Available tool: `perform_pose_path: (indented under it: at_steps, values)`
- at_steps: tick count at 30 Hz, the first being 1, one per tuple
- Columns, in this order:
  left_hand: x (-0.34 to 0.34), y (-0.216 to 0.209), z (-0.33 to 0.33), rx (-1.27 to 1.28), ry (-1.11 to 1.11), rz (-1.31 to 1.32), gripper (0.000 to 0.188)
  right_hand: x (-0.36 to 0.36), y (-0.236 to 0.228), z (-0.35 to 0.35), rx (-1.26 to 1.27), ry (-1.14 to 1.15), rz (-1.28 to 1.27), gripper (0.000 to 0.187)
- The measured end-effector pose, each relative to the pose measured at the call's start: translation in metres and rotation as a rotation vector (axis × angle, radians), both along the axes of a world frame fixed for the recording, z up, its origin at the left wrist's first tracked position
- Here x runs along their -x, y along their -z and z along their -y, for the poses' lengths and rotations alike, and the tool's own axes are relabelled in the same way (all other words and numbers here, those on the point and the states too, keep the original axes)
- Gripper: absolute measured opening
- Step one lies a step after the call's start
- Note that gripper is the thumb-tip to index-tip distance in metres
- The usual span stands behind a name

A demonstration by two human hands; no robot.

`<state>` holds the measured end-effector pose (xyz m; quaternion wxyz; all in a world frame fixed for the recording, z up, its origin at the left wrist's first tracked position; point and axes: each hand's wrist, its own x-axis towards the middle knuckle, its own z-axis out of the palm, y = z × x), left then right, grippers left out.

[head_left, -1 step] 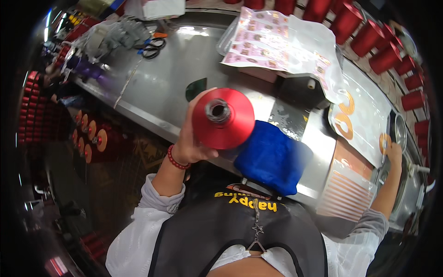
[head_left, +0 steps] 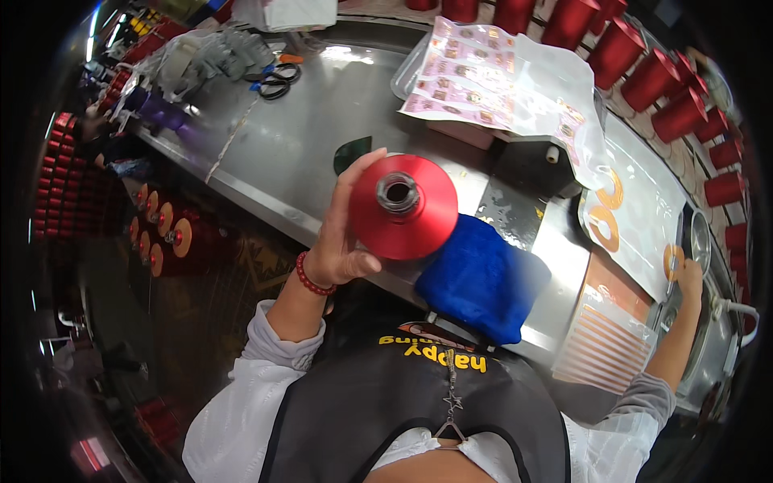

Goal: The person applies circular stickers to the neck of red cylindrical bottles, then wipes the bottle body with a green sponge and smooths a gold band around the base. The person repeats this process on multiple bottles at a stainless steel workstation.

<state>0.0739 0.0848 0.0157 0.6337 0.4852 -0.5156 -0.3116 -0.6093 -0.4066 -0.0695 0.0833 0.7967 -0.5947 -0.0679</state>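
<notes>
My left hand (head_left: 338, 241) is wrapped round a red metallic bottle (head_left: 427, 217), held over the table's near edge. The bottle's uncapped, threaded neck faces me, and its sloping shoulder hides most of the body. Just behind it on the right is a blue cloth-covered pad (head_left: 479, 282). At the far right, my right hand (head_left: 690, 279) has its fingers pinched at a gold curved sticker (head_left: 673, 259) by the edge of a backing sheet (head_left: 636, 201). A thin metal tool lies close to those fingers; whether they grip it or the sticker is unclear.
Red bottles (head_left: 616, 52) line the table's back and right. A pink printed sheet (head_left: 459, 76) covers part of a dark machine (head_left: 531, 161). Black-handled scissors (head_left: 278, 80) lie at the back left. Several red bottles with tan discs (head_left: 183, 235) stand below left. A striped sticker sheet (head_left: 604, 342) lies near right.
The whole view has shifted slightly to the right. Both hands and the red bottle keep nearly the same place relative to the table.
</notes>
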Motion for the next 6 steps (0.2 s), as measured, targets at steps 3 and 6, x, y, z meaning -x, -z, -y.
perform_pose_path:
  at_steps: [3,6]
  values:
    - [0.01,-0.023,-0.005,0.004,0.021,-0.141,0.111,-0.062,-0.021,-0.006,-0.093,-0.025,0.224,0.026]
    - [0.002,-0.02,0.0,0.034,0.035,0.164,0.113,-0.118,-0.06,-0.019,-0.26,-0.084,0.557,0.026]
